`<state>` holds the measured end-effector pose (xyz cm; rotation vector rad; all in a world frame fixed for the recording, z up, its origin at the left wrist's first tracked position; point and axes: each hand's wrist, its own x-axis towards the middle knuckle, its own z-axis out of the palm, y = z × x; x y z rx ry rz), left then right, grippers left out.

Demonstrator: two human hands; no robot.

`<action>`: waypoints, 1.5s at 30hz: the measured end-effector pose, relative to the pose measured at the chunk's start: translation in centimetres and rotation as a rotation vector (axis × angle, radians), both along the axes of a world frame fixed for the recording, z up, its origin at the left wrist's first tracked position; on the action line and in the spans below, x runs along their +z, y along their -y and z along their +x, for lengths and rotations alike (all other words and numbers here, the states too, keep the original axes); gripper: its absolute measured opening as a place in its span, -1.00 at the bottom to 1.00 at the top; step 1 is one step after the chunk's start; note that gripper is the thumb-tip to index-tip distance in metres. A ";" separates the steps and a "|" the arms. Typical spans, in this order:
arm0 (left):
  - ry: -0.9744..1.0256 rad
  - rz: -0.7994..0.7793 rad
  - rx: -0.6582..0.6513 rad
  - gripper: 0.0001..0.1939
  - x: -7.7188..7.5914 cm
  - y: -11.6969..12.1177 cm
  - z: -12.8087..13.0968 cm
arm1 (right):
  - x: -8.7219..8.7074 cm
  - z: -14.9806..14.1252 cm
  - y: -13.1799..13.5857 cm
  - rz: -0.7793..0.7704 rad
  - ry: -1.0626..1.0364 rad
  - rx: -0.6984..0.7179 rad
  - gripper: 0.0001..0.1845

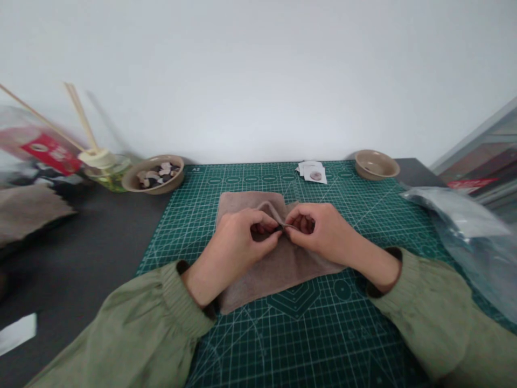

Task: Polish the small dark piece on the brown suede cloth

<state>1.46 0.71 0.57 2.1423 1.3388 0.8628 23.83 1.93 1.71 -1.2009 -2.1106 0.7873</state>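
Observation:
A brownish-pink cloth (258, 275) lies partly spread on a green cutting mat (258, 355), with a raised fold in its middle. My left hand (248, 234) pinches that fold between thumb and fingers. Close beside it, my right hand (317, 229) also grips the cloth in a pinch, the fingertips of both hands almost touching. A small dark spot shows between the fingertips; what it is I cannot make out. Part of the cloth is hidden under both hands.
At back left stands a tan bowl (153, 175) of dark and pale pieces beside a reed diffuser (103, 164). White cards (313, 172) lie at the mat's far edge, near another tan bowl (376, 165). A clear plastic bag (468, 226) rests at right, another brown cloth (30, 210) at left.

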 end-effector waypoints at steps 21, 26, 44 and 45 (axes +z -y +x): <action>0.019 0.008 0.007 -0.92 -0.1 0.0 0.3 | -0.7 -0.4 -0.3 -0.169 -0.068 -0.073 -0.93; 0.010 0.009 0.011 -0.91 0.0 0.0 0.3 | -0.8 -0.3 -0.4 -0.161 -0.087 -0.036 -0.92; 0.016 -0.001 0.021 -0.92 0.3 0.2 0.4 | -0.6 -0.5 -0.3 -0.153 -0.097 -0.066 -0.94; 0.017 -0.004 0.020 -0.92 0.3 0.2 0.4 | -0.6 -0.5 -0.3 -0.146 -0.098 -0.074 -0.94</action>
